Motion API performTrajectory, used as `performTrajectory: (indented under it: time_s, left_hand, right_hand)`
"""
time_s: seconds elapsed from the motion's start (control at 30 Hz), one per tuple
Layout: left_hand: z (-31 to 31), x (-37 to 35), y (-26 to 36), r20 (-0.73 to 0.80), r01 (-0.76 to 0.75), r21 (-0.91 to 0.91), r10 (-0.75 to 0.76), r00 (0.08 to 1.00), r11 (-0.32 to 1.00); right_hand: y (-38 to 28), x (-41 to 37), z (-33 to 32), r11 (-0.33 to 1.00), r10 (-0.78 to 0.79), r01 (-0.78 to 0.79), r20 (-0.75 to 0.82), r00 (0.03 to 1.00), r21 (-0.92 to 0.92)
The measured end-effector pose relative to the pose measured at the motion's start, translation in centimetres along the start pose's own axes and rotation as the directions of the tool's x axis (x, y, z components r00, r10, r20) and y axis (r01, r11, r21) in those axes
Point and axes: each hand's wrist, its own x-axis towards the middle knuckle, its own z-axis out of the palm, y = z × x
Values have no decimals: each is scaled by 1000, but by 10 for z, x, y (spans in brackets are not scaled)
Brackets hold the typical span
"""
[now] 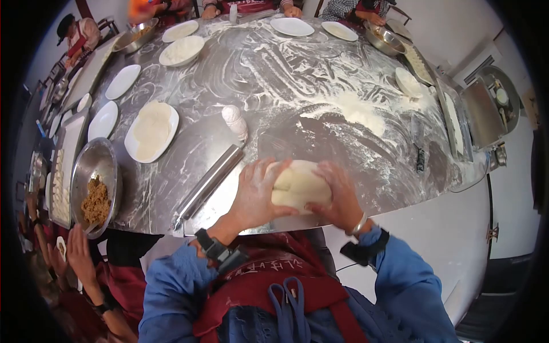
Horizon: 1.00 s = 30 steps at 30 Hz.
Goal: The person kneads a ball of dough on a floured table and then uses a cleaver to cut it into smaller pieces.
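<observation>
A smooth, pale lump of dough (pixel 302 187) sits between my two hands near the front edge of the steel table. My left hand (pixel 254 194) wraps its left side, fingers over the top and thumb low at the front. On the other side my right hand (pixel 341 197) cups the dough with curved fingers, its thumb pressed to the lower front. A shiny metal rolling pin (pixel 210 182) lies slantwise to the left of my left hand. Just beyond its far end stands a white, ridged bottle-shaped thing (pixel 233 121).
Flour streaks the table (pixel 274 114). At left are a plate (pixel 171 130) with flat dough rounds and a steel bowl (pixel 80 166) of brown filling. A dark-handled tool (pixel 420 154) lies right. Co-workers are at the far side; a person's hand (pixel 81 251) is close at left.
</observation>
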Motion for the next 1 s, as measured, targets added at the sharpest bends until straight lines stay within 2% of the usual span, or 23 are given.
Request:
performTrajectory:
  time_s: [0.03, 0.07, 0.1, 0.13, 0.17, 0.23, 0.27, 0.33, 0.4, 0.47, 0.53, 0.67, 0.73, 0.77, 0.8, 0.83, 0.87, 0.9, 0.97, 1.0]
  left_hand:
    - [-1, -3, 2, 12, 13, -9, -13, 1000, 1000]
    - [-3, -5, 4, 52, 16, 12, -17, 999, 1000]
    - [-4, -4, 4, 93, 17, 34, -20, 995, 999]
    - [-3, 2, 0, 89, 28, -22, -26, 996, 999]
    - [-1, 7, -3, 103, 38, -25, -36, 994, 999]
    - [3, 17, -5, 128, 98, 24, -101, 987, 995]
    - [4, 27, -5, 93, 118, 4, -118, 989, 993]
    - [14, 46, -13, 72, 160, 35, -162, 984, 986]
    - [21, 67, -17, -6, 221, 102, -222, 975, 970]
    - [28, 90, -29, -14, 254, 93, -254, 967, 963]
    - [32, 104, -40, -29, 296, 84, -295, 955, 951]
    - [36, 102, -49, 13, 291, 92, -293, 956, 952]
    - [30, 96, -50, 8, 265, 117, -267, 964, 957]
    - [26, 90, -51, 53, 229, 27, -230, 972, 973]
    - [21, 84, -52, 98, 195, -66, -188, 977, 979]
    - [15, 77, -50, 92, 189, -65, -183, 979, 980]
    - [6, 68, -46, 145, 125, -170, -100, 984, 978]
    - [-1, 60, -39, 192, 68, -278, -14, 981, 958]
    - [-20, 43, -15, 208, 102, -225, -55, 977, 969]
    - [-27, 36, -4, 218, 139, -170, -100, 971, 976]
  right_hand:
    - [-4, -6, 4, 1000, 0, 0, -49, 999, -7]
    - [-4, -10, 11, 1000, 13, -13, -33, 999, 0]
    - [-3, -12, 17, 1000, -18, 19, -96, 995, 14]
    - [1, -11, 23, 998, -47, 52, -167, 985, 25]
    - [9, -11, 30, 999, -34, 40, -159, 987, 35]
    - [26, -5, 43, 992, -128, 125, -300, 945, -30]
    - [32, 0, 44, 993, -119, 117, -301, 946, -25]
    - [41, 24, 37, 1000, -29, 27, -269, 963, -11]
    - [59, 50, 37, 999, 8, -21, -266, 964, -46]
    - [73, 75, 34, 994, 17, -45, -277, 961, -96]
    - [78, 90, 35, 968, 249, -246, -245, 937, 45]
    - [89, 87, 38, 959, 281, -279, -244, 928, 45]
    - [99, 81, 35, 923, 185, -108, -178, 967, 369]
    - [97, 75, 25, 927, 167, -89, -188, 968, 364]
    - [79, 70, 7, 806, 201, -145, -35, 979, 574]
    - [65, 63, -10, 636, 201, -228, 126, 971, 738]
    - [59, 58, -22, 689, 280, -325, 176, 944, 648]
    - [52, 52, -26, 688, 284, -326, 172, 943, 649]
    - [43, 43, -27, 863, 250, -313, 203, 947, 397]
    - [47, 37, -19, 970, 85, -111, 126, 988, 216]
